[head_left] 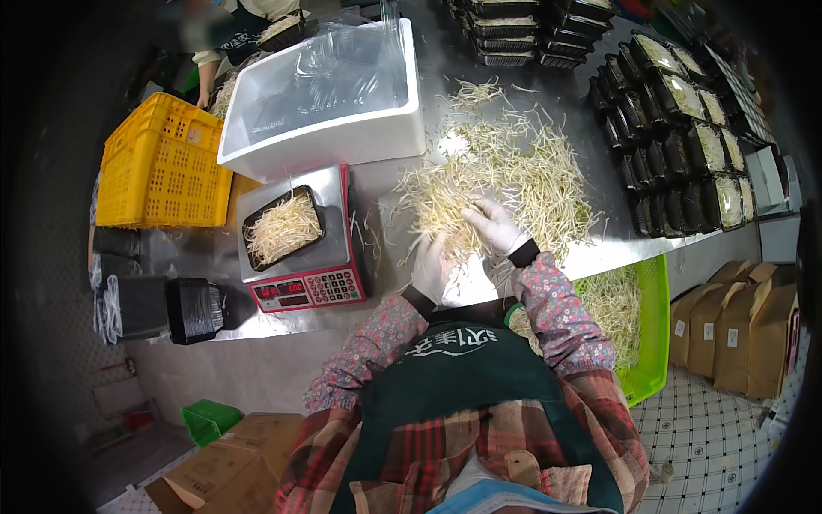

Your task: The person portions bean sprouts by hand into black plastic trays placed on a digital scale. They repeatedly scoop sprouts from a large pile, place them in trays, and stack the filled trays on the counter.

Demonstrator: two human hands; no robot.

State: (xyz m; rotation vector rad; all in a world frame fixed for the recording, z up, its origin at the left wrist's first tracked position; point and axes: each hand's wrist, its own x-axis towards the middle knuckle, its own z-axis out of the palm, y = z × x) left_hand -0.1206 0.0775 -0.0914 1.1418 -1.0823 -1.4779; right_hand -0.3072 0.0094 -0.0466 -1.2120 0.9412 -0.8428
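Note:
Both my hands wear white gloves and work in a loose heap of bean sprouts (552, 176) on the metal table. My left hand (431, 272) is at the near left side of the heap, its fingers curled round a bunch of sprouts. Over the right side of that same bunch lies my right hand (495, 224), thumb and fingers closing on the strands. To the left, a black plastic tray (318, 206) filled with bean sprouts (282, 227) rests on a red digital scale (342, 244) with a lit display.
A white foam box (321, 137) with clear film stands behind the scale, beside a yellow crate (163, 167). Stacked filled trays (706, 150) line the right; more trays (505, 34) stand at the back. A green crate (655, 325) of sprouts is below the table edge. Another person's arm (207, 77) shows far left.

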